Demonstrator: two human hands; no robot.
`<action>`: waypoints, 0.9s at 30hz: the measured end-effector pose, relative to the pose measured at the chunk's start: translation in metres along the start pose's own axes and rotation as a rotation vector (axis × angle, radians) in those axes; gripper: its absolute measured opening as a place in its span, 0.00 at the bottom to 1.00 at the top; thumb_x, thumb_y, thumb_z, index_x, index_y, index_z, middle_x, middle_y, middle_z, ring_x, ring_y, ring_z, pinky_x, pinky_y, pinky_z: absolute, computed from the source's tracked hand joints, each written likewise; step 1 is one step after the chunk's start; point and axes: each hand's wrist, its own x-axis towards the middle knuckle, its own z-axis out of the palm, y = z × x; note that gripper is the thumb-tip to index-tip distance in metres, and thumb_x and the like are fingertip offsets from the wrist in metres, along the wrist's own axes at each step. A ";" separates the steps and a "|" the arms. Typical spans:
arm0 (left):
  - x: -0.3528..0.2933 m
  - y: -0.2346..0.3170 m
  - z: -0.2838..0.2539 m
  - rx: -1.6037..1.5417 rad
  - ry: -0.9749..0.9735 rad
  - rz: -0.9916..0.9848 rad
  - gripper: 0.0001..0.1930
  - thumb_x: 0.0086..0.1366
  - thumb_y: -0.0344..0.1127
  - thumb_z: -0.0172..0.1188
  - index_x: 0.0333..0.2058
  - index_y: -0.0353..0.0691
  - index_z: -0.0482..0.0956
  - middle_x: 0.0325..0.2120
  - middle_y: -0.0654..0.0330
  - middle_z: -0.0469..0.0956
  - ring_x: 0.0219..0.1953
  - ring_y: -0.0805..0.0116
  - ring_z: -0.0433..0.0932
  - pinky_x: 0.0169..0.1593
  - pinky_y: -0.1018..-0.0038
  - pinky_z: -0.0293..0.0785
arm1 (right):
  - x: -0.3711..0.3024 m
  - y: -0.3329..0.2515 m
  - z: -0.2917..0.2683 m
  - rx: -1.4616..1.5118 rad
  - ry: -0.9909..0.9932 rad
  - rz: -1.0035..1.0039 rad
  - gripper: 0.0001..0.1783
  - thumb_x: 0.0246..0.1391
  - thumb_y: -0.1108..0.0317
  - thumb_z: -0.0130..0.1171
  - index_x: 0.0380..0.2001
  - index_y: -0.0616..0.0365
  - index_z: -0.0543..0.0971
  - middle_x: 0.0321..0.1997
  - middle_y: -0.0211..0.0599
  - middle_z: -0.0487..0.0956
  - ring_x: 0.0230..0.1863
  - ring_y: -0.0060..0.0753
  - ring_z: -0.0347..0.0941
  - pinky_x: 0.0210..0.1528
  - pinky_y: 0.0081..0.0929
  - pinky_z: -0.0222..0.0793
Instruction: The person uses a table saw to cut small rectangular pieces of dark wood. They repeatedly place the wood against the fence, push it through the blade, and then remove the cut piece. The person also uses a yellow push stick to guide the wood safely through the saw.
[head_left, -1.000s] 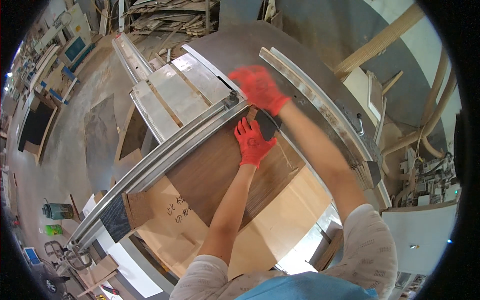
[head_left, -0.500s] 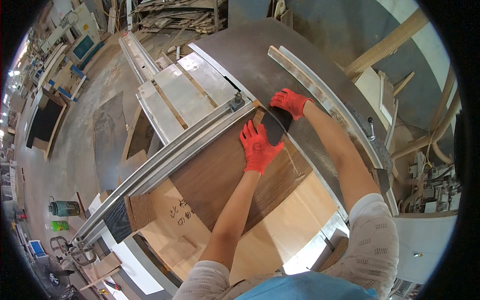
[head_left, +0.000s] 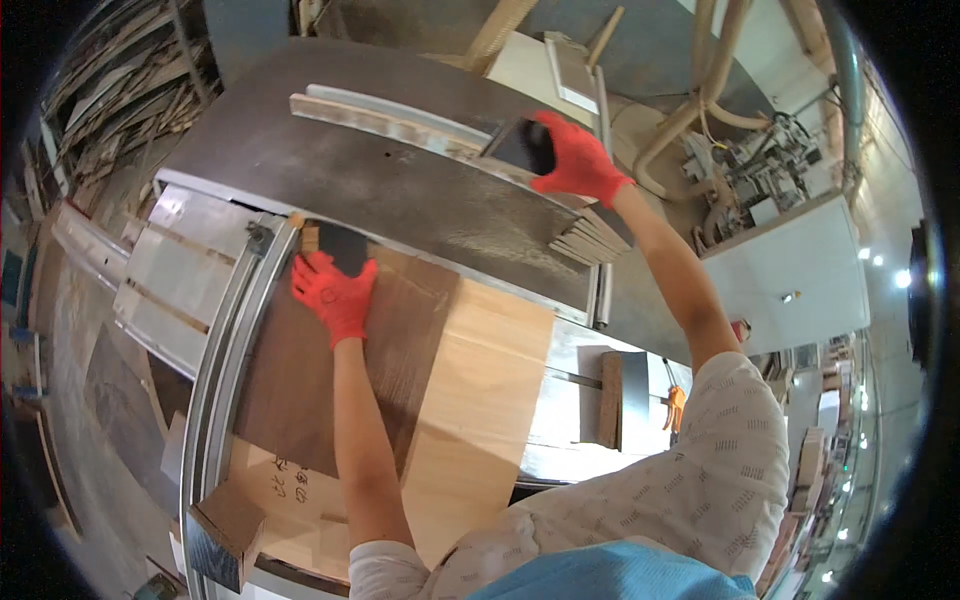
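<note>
The right hand (head_left: pixel 578 160) is closed around the end of a dark piece (head_left: pixel 512 147), thumb below and fingers above, beyond and to the right of the brown board (head_left: pixel 300 400). The left hand (head_left: pixel 335 295) lies at the far end of the brown board, its fingers spread toward a dark block (head_left: pixel 343 248) and its thumb along the block's right side; whether it grips the block or only presses there cannot be told. The block sits just past those fingers at the brown board's far edge, its upper face flat and nearly black, with a lighter brown strip (head_left: pixel 311 238) at its left. The piece in the right hand has dark faces too, though its outline is slightly blurred. The brown board shows fine grain and a few pale scuffs, and rests on a pale board (head_left: pixel 490 370) that shows to its right and nearest the person. A metal rail (head_left: pixel 213 375) runs along the brown board's left side. Beyond the brown board stretches the dark worktop (head_left: pixel 250 130), with a long fence (head_left: pixel 390 126) across it and thin strips (head_left: pixel 585 243) lying to the brown board's upper right.
</note>
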 end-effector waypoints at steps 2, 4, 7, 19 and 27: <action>-0.003 0.011 0.001 -0.013 -0.023 -0.007 0.41 0.46 0.60 0.80 0.52 0.39 0.74 0.64 0.34 0.69 0.71 0.36 0.61 0.71 0.42 0.54 | -0.061 0.053 -0.034 -0.005 -0.036 0.244 0.55 0.38 0.49 0.81 0.70 0.49 0.68 0.61 0.53 0.79 0.61 0.59 0.77 0.62 0.45 0.74; -0.004 0.016 -0.001 -0.005 -0.047 -0.017 0.42 0.46 0.60 0.80 0.51 0.39 0.74 0.64 0.34 0.69 0.71 0.37 0.61 0.71 0.42 0.54 | -0.115 0.096 -0.057 -0.073 -0.016 0.302 0.48 0.38 0.49 0.81 0.60 0.53 0.71 0.55 0.52 0.80 0.55 0.58 0.78 0.58 0.45 0.74; -0.003 0.011 -0.001 -0.002 -0.021 -0.007 0.42 0.45 0.59 0.81 0.51 0.39 0.74 0.63 0.35 0.69 0.71 0.37 0.61 0.71 0.43 0.55 | -0.163 0.122 -0.077 -0.100 -0.082 0.464 0.43 0.37 0.48 0.81 0.52 0.55 0.70 0.49 0.50 0.80 0.51 0.56 0.77 0.54 0.46 0.74; -0.002 0.012 -0.009 0.010 -0.024 -0.018 0.42 0.45 0.59 0.81 0.51 0.40 0.72 0.62 0.40 0.71 0.71 0.41 0.61 0.71 0.45 0.55 | -0.193 0.150 -0.030 0.074 -0.218 0.345 0.47 0.37 0.51 0.84 0.54 0.55 0.66 0.52 0.48 0.73 0.54 0.51 0.71 0.58 0.42 0.70; -0.001 0.012 -0.005 0.012 -0.011 -0.013 0.42 0.44 0.58 0.82 0.51 0.41 0.73 0.62 0.40 0.71 0.71 0.41 0.61 0.71 0.45 0.55 | -0.202 0.177 -0.031 0.252 -0.267 0.290 0.49 0.34 0.58 0.86 0.57 0.55 0.66 0.50 0.42 0.70 0.50 0.42 0.68 0.57 0.38 0.69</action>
